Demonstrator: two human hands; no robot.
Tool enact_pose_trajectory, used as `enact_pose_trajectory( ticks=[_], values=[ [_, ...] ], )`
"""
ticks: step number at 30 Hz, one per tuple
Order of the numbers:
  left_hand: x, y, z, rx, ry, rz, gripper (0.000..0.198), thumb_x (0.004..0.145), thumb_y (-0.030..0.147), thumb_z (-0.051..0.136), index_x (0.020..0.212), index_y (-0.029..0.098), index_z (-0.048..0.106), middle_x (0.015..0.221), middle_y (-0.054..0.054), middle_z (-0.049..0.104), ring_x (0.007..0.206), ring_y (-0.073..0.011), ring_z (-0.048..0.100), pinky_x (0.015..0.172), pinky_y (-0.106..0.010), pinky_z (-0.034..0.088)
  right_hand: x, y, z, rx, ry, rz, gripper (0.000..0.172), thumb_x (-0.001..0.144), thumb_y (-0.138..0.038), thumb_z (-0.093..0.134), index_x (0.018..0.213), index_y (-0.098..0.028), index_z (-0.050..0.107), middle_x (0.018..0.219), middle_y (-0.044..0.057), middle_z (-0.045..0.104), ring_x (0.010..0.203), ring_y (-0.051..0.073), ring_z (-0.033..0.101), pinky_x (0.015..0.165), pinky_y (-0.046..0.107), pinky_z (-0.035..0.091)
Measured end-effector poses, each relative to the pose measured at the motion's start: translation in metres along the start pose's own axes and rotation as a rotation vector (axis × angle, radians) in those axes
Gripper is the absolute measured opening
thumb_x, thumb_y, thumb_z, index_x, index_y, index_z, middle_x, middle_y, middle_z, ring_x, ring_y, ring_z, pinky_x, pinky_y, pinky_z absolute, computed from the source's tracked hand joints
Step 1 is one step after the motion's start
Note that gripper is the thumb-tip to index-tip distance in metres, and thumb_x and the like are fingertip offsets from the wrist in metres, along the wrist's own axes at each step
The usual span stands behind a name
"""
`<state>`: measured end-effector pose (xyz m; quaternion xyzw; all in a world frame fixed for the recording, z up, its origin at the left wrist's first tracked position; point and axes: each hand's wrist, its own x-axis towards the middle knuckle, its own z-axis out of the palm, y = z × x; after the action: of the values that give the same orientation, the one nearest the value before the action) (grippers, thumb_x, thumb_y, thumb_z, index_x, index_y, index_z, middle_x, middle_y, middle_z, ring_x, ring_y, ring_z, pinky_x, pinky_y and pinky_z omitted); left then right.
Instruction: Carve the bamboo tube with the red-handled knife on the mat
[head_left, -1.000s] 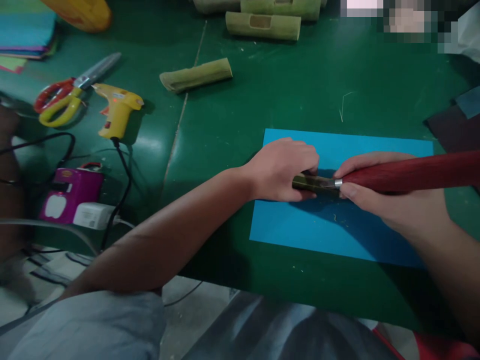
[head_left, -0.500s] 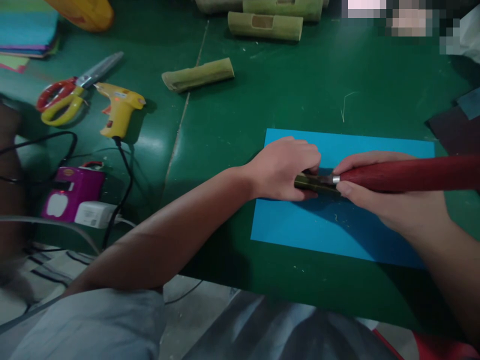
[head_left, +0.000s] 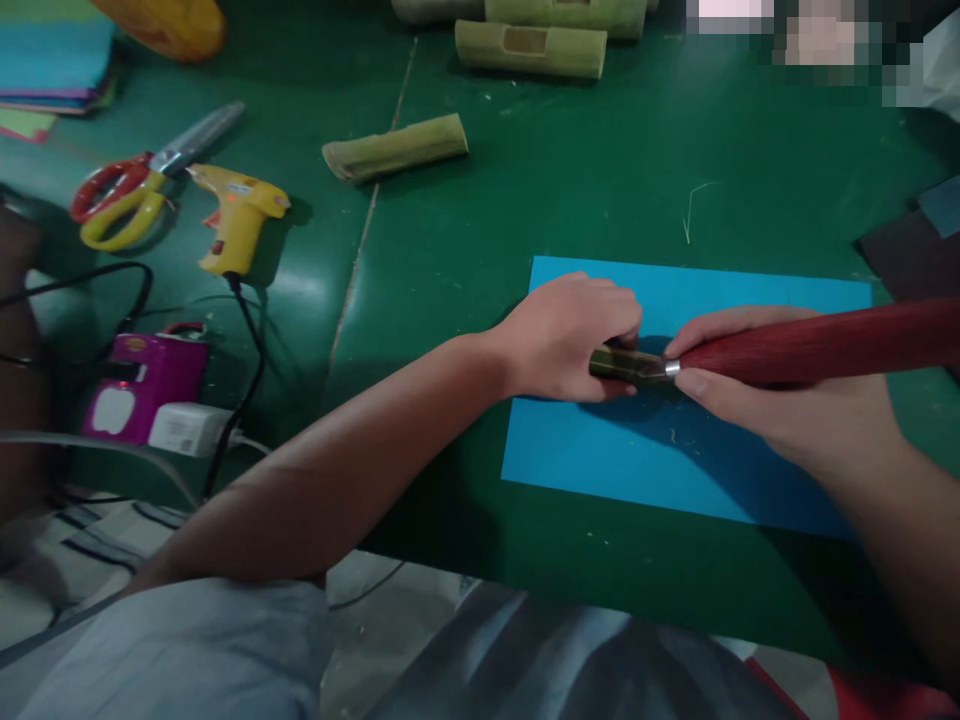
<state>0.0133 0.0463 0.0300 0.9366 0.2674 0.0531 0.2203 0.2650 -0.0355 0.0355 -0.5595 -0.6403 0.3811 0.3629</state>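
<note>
My left hand (head_left: pixel 574 335) is closed around a short piece of green bamboo (head_left: pixel 611 363), pressing it down on a blue sheet of paper (head_left: pixel 592 445). Most of the bamboo lies hidden under the fingers. In my right hand (head_left: pixel 795 410) is a carving knife with a thick red handle (head_left: pixel 817 345) and a silver collar. Its small dark blade points left and meets the right end of the bamboo, close to my left thumb; the exact tip is hard to make out. A few thin shavings are scattered on the paper.
Left of my arm lie red-and-yellow scissors (head_left: pixel 154 180), a yellow glue gun (head_left: pixel 244 215) and a purple power block (head_left: pixel 146 390) with cables. Farther back are a bamboo piece (head_left: pixel 397 148) and notched bamboo tubes (head_left: pixel 531 50). Dark sheets (head_left: pixel 900 250) lie at right.
The knife's collar has dipped slightly while the back of its handle has risen a little. More of the bamboo's end shows. My left hand stays in place.
</note>
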Motion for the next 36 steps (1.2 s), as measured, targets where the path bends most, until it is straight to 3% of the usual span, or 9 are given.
enact_pose_trajectory(
  ticks=[3, 9, 12, 15, 18, 21, 25, 27, 36],
  values=[
    [-0.001, 0.000, 0.001, -0.007, 0.005, -0.004, 0.024, 0.096, 0.041, 0.088, 0.102, 0.023, 0.073, 0.102, -0.005, 0.080, 0.098, -0.0262, 0.075, 0.087, -0.040, 0.046, 0.001, -0.004, 0.001, 0.001, 0.024, 0.019, 0.027, 0.086, -0.062, 0.098, 0.092, -0.036, 0.092, 0.089, -0.001, 0.087, 0.070, 0.022, 0.077, 0.067, 0.037, 0.068],
    [-0.001, 0.000, 0.001, -0.034, 0.010, -0.030, 0.024, 0.097, 0.042, 0.086, 0.103, 0.023, 0.074, 0.101, -0.005, 0.080, 0.100, -0.0264, 0.074, 0.088, -0.039, 0.045, -0.003, -0.014, 0.004, 0.007, 0.100, 0.080, 0.022, 0.092, -0.057, 0.096, 0.100, -0.037, 0.091, 0.094, -0.001, 0.087, 0.092, 0.027, 0.084, 0.089, 0.044, 0.069],
    [-0.003, 0.000, 0.002, -0.060, 0.052, -0.053, 0.024, 0.095, 0.042, 0.088, 0.102, 0.024, 0.074, 0.099, -0.003, 0.079, 0.099, -0.0253, 0.073, 0.086, -0.039, 0.044, -0.003, -0.017, 0.004, -0.045, 0.222, 0.068, 0.023, 0.088, -0.054, 0.098, 0.096, -0.034, 0.090, 0.096, 0.001, 0.087, 0.096, 0.030, 0.085, 0.091, 0.048, 0.068],
    [-0.004, 0.003, 0.003, -0.111, 0.108, -0.078, 0.022, 0.094, 0.038, 0.089, 0.104, 0.023, 0.075, 0.095, -0.002, 0.078, 0.095, -0.0237, 0.073, 0.085, -0.038, 0.045, -0.001, -0.022, 0.003, -0.107, 0.353, 0.021, 0.022, 0.087, -0.048, 0.100, 0.089, -0.030, 0.088, 0.096, 0.002, 0.087, 0.092, 0.028, 0.084, 0.087, 0.047, 0.068],
    [-0.004, 0.009, 0.005, -0.102, 0.102, -0.091, 0.023, 0.096, 0.039, 0.088, 0.108, 0.023, 0.076, 0.098, -0.003, 0.079, 0.097, -0.0243, 0.074, 0.085, -0.038, 0.045, -0.002, -0.027, 0.003, -0.115, 0.427, -0.006, 0.028, 0.083, -0.051, 0.103, 0.083, -0.029, 0.085, 0.088, 0.002, 0.085, 0.081, 0.025, 0.080, 0.072, 0.042, 0.063],
    [-0.003, 0.013, 0.007, -0.060, 0.089, -0.105, 0.025, 0.098, 0.041, 0.087, 0.111, 0.023, 0.077, 0.102, -0.004, 0.081, 0.100, -0.0261, 0.075, 0.084, -0.038, 0.045, -0.002, -0.033, 0.007, -0.057, 0.385, 0.048, 0.027, 0.080, -0.048, 0.100, 0.076, -0.029, 0.081, 0.081, 0.001, 0.082, 0.072, 0.022, 0.077, 0.062, 0.039, 0.059],
    [-0.002, 0.014, 0.009, -0.026, 0.077, -0.101, 0.028, 0.097, 0.043, 0.086, 0.113, 0.022, 0.078, 0.102, -0.005, 0.080, 0.101, -0.0274, 0.075, 0.081, -0.038, 0.043, 0.001, -0.037, 0.014, 0.019, 0.273, 0.067, 0.019, 0.084, -0.039, 0.093, 0.076, -0.030, 0.079, 0.085, 0.000, 0.085, 0.080, 0.023, 0.083, 0.079, 0.042, 0.070],
    [-0.001, 0.014, 0.009, -0.007, 0.060, -0.107, 0.028, 0.098, 0.044, 0.085, 0.113, 0.022, 0.078, 0.102, -0.006, 0.080, 0.101, -0.0281, 0.076, 0.081, -0.039, 0.043, 0.003, -0.036, 0.018, 0.038, 0.319, 0.044, 0.015, 0.085, -0.039, 0.092, 0.078, -0.031, 0.082, 0.088, -0.002, 0.086, 0.086, 0.024, 0.085, 0.087, 0.044, 0.072],
    [-0.002, 0.014, 0.008, 0.004, 0.048, -0.102, 0.029, 0.099, 0.045, 0.084, 0.116, 0.022, 0.079, 0.105, -0.006, 0.081, 0.104, -0.0281, 0.076, 0.082, -0.039, 0.045, -0.002, -0.033, 0.012, 0.093, 0.204, 0.141, 0.020, 0.087, -0.049, 0.102, 0.085, -0.035, 0.087, 0.093, -0.003, 0.086, 0.090, 0.023, 0.081, 0.083, 0.039, 0.068]
  ],
)
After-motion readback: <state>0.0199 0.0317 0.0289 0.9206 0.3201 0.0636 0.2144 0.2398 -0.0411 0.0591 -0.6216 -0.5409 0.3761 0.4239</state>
